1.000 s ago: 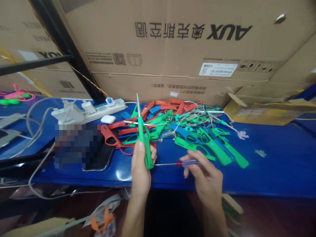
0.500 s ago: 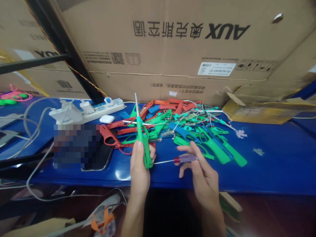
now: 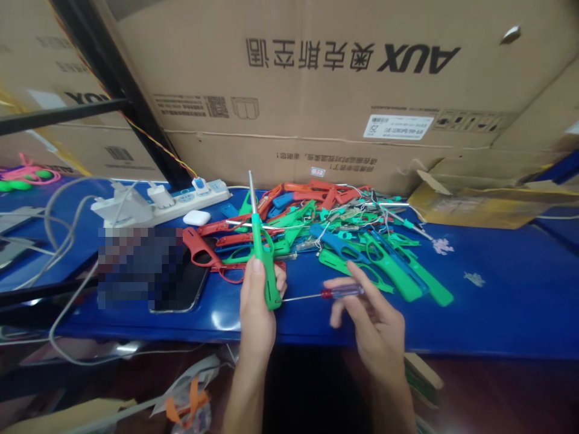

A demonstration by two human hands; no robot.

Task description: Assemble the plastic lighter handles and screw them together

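Note:
My left hand (image 3: 256,307) is closed around a green plastic lighter body (image 3: 263,259) with a long metal nozzle, held upright over the front of the blue table (image 3: 497,313). My right hand (image 3: 373,319) pinches a small screwdriver (image 3: 337,293) with a clear handle and a red collar. Its thin shaft lies level and its tip meets the lower end of the green body. Just behind both hands lies a pile of green, red and blue lighter shells (image 3: 344,235) with loose wires.
A white power strip (image 3: 181,202) with plugs and a white earbud case (image 3: 196,217) lie at the back left, with grey cables (image 3: 58,229) trailing left. A dark phone (image 3: 181,286) lies left of my hand. Large cardboard boxes (image 3: 316,90) wall the back.
My right hand's fingers have shifted a little on the screwdriver handle, which stays against the green body. My left hand has held still.

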